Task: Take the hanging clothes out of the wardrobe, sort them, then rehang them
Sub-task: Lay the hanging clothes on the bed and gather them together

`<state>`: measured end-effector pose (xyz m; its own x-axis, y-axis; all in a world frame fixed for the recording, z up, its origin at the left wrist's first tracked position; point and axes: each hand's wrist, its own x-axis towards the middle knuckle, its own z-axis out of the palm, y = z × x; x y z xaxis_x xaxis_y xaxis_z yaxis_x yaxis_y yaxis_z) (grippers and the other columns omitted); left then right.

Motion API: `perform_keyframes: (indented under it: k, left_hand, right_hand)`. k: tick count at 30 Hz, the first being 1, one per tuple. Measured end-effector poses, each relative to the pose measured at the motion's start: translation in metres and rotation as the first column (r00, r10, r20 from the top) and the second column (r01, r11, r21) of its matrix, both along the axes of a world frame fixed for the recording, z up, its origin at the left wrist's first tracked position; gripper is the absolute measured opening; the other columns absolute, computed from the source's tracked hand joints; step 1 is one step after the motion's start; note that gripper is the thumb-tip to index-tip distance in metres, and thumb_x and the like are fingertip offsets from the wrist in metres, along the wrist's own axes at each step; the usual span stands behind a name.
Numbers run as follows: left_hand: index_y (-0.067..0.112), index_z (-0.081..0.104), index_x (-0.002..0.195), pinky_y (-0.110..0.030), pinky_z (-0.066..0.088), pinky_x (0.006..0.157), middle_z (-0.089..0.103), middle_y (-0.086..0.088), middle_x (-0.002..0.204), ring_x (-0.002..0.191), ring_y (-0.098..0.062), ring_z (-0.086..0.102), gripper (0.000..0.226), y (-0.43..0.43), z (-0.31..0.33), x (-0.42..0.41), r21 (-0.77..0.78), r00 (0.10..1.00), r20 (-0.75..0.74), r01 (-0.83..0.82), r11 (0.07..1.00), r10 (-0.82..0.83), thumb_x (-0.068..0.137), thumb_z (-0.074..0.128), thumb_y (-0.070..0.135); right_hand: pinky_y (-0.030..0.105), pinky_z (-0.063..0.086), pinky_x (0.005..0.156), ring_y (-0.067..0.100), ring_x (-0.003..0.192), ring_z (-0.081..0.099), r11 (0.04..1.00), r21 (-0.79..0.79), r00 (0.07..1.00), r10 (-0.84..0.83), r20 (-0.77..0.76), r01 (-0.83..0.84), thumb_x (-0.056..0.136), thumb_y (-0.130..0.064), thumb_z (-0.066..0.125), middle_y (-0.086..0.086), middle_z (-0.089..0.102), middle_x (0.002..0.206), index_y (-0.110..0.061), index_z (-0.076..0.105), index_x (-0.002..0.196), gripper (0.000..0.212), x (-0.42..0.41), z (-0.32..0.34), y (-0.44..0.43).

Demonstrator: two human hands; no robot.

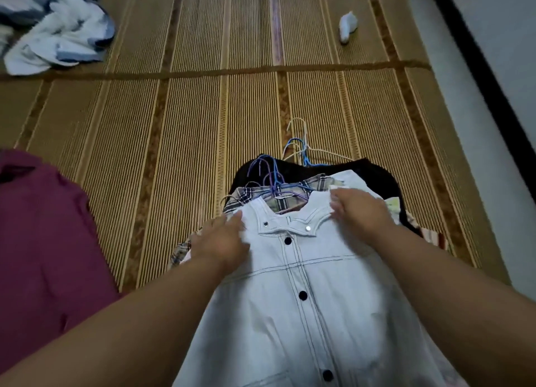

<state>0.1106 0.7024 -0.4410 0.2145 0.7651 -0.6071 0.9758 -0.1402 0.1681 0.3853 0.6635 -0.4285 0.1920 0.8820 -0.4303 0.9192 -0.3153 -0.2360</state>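
Head view. A white sleeveless button-front garment with dark contrast stitching and dark buttons (304, 285) lies face up on top of a stack of clothes on a striped woven straw mat (174, 125), near the mat's right edge, collar pointing away from the person.

Left hand (220, 241): on the garment's left shoulder, fingers (236, 218) fairly straight and lying flat on the cloth. Thumb not visible.

Right hand (356, 209): on the other shoulder, beside the collar, knuckles up, fingers (336, 202) bent down onto the cloth. Cannot tell whether they pinch it or only press.

Under the white garment:
- beige-and-dark plaid shirt (246, 196), collar showing just above it
- black garment (377, 172), lowest visible layer

Thin blue and purple wire hangers (272, 175) stick out of the stack at the neck end, with pale wire hangers (301, 131) beyond them on the bare mat.

Elsewhere on the mat:
- magenta cloth (43, 241) at the left edge
- crumpled white-and-blue cloth heap (58, 29) at the far left corner
- small white sock (348, 27) toward the far right, well apart from the stack
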Motion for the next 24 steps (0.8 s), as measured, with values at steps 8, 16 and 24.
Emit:
perform_keyframes:
  k: [8,16,24]
  left_hand:
    - [0.026,0.042,0.130,-0.049,0.037,0.102,0.054,-0.009,0.128,0.121,-0.033,0.046,0.042,0.008,-0.039,-0.008,-0.033,0.974,-0.015,-0.227,0.973,0.226,0.092,0.045,0.044]
    - [0.022,0.057,0.114,-0.027,0.045,0.078,0.062,0.003,0.101,0.092,-0.016,0.059,0.021,-0.020,0.050,-0.028,-0.107,0.890,0.379,-0.231,0.967,0.254,0.093,0.056,0.024]
    - [0.030,0.061,0.089,-0.024,0.044,0.070,0.067,0.006,0.094,0.086,-0.012,0.061,0.006,-0.052,0.179,-0.104,0.001,0.885,0.424,-0.212,0.977,0.192,0.090,0.060,0.024]
  right_hand:
    - [0.036,0.039,0.088,0.028,0.114,0.054,0.989,-0.130,0.997,0.074,0.005,-0.073,0.090,-0.050,0.051,0.007,0.061,0.122,-0.025,0.051,0.126,0.044,-0.007,-0.026,0.018]
    - [0.034,0.048,0.079,0.026,0.103,0.059,0.962,-0.128,0.968,0.249,0.034,-0.243,0.085,-0.033,0.047,0.002,0.065,0.112,-0.030,0.050,0.114,0.029,-0.007,0.050,-0.017]
    - [0.030,0.050,0.081,0.016,0.095,0.061,0.956,0.109,0.958,0.279,-0.062,-0.271,0.089,-0.041,0.058,0.000,0.067,0.111,-0.032,0.051,0.128,0.040,-0.066,0.203,-0.039]
